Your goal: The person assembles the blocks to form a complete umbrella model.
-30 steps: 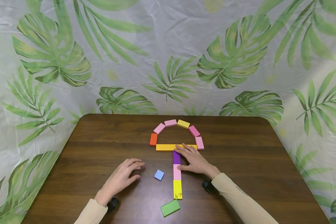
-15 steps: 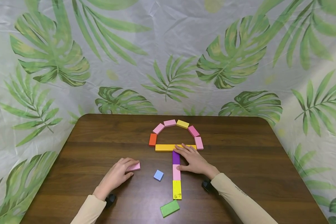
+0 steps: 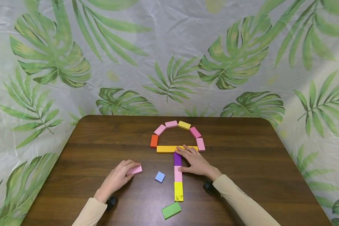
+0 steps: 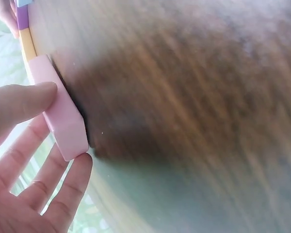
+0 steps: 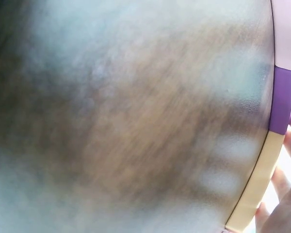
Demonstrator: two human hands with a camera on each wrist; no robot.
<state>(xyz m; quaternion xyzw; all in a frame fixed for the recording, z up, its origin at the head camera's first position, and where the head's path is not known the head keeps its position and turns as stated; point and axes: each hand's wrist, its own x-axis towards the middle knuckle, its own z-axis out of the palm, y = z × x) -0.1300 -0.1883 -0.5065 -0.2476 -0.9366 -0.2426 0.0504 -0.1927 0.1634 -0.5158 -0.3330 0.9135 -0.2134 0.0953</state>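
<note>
In the head view my left hand [image 3: 117, 176] pinches a pink block [image 3: 137, 169] at the left of the table. The left wrist view shows the thumb on one face of that pink block [image 4: 63, 109] and fingers on the other side. My right hand [image 3: 197, 164] lies with extended fingers over the right part of a long orange block [image 3: 166, 149]. Its thumb reaches the edge of a pink block [image 3: 177, 176] in a column below. Above that pink block is a purple block [image 3: 177, 159], and a bright yellow block [image 3: 179, 191] ends the column.
An arch of blocks, from a red one [image 3: 154, 141] to a pink one [image 3: 200, 144], stands over the long orange block. A small blue block [image 3: 159, 177] lies between the hands. Near the front, a green block [image 3: 171, 210] lies tilted on the wooden table [image 3: 243, 138].
My left hand has drawn back slightly to the left and now pinches the pink block, which shows more beyond the fingers. The right hand stays in place.
</note>
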